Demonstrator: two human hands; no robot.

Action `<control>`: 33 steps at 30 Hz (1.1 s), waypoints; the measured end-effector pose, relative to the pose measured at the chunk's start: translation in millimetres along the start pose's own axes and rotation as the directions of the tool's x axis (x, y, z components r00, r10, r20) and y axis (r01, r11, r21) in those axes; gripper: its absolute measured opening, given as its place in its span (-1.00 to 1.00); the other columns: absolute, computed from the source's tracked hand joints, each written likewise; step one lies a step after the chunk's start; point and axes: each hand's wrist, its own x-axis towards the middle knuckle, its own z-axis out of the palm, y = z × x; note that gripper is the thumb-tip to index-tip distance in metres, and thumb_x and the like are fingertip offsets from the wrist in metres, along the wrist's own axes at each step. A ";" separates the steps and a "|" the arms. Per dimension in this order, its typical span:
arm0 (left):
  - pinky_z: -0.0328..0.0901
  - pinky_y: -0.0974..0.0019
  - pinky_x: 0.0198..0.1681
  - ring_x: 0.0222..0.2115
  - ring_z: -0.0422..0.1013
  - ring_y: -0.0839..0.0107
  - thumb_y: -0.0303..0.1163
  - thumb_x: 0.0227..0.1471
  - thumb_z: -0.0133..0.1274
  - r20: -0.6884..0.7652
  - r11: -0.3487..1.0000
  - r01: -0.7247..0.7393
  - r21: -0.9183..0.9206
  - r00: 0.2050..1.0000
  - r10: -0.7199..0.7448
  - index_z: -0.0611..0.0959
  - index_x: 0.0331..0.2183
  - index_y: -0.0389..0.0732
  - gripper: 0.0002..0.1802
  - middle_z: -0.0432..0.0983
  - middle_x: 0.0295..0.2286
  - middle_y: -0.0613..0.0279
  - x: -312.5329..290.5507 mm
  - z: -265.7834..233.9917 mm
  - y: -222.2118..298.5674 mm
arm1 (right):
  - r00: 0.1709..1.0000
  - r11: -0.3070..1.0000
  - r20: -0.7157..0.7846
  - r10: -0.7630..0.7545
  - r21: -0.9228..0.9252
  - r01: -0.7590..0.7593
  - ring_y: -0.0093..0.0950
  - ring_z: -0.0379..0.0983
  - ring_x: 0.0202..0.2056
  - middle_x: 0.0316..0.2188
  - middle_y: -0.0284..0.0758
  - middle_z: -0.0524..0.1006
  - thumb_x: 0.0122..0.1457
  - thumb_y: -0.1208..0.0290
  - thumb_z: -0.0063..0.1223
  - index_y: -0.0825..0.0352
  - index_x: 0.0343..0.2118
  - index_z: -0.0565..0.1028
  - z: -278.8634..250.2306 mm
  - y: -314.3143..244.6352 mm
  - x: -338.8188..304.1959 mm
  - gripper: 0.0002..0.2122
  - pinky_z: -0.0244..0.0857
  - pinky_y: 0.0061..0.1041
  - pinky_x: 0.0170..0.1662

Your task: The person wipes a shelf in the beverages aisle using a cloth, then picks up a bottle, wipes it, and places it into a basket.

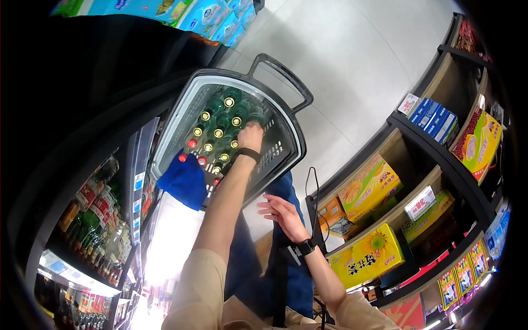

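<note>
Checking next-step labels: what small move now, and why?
I'd probably settle the green bottle upright: the left grip seems closed near its top inside the basket, with other capped bottles standing close on one side and the basket's wall on the other.

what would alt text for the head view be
A person's left hand is among gold- and red-capped green bottles in a gray shopping basket; the right hand is open outside it. Shelved bottles stand at left, colourful boxes at right.
</note>
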 end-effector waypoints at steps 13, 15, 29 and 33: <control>0.45 0.16 -0.17 -0.14 0.45 0.16 -0.51 0.01 0.08 -0.255 0.982 -0.181 -0.044 0.953 0.164 0.55 -0.12 -0.28 -0.68 0.48 -0.19 0.11 -49.6 -52.6 -8.0 | 1.000 0.991 0.007 -0.015 0.130 0.014 -0.37 0.54 -0.02 0.03 -0.14 0.57 0.42 0.30 -0.22 0.36 0.22 0.36 1.7 28.5 -6.8 -0.61 0.34 -0.39 0.09; 0.38 0.14 -0.14 -0.14 0.40 0.12 -0.51 -0.01 0.09 -0.299 0.960 -0.233 -0.155 0.937 0.179 0.55 -0.09 -0.29 -0.63 0.44 -0.18 0.09 -70.6 -70.8 -13.0 | 1.000 0.994 0.008 -0.024 0.110 0.023 -0.38 0.54 -0.03 0.01 -0.16 0.58 0.42 0.29 -0.21 0.34 0.21 0.37 1.7 39.8 -7.3 -0.62 0.34 -0.41 0.08; 0.34 0.05 -0.05 -0.10 0.34 0.05 -0.52 -0.08 0.18 -0.257 0.904 0.095 -0.416 0.942 -0.218 0.61 -0.21 -0.23 -0.70 0.42 -0.16 0.11 -307.9 -11.2 -146.9 | 0.989 0.993 -0.132 -0.061 -0.110 0.047 -0.46 0.60 -0.16 -0.12 -0.25 0.63 0.40 0.30 -0.13 0.30 0.10 0.46 -19.1 103.3 -8.3 -0.69 0.42 -0.51 -0.09; 0.31 0.08 -0.11 -0.08 0.36 0.16 -0.39 0.05 0.03 -0.124 0.991 0.056 -0.125 0.990 -0.071 0.67 -0.28 -0.18 -0.81 0.47 -0.16 0.16 -328.5 90.3 -188.1 | 0.979 0.979 -0.128 -0.162 -0.144 0.143 -0.45 0.60 -0.18 -0.13 -0.22 0.63 0.41 0.28 -0.13 0.29 0.10 0.45 -1.1 120.0 -0.8 -0.69 0.44 -0.49 -0.10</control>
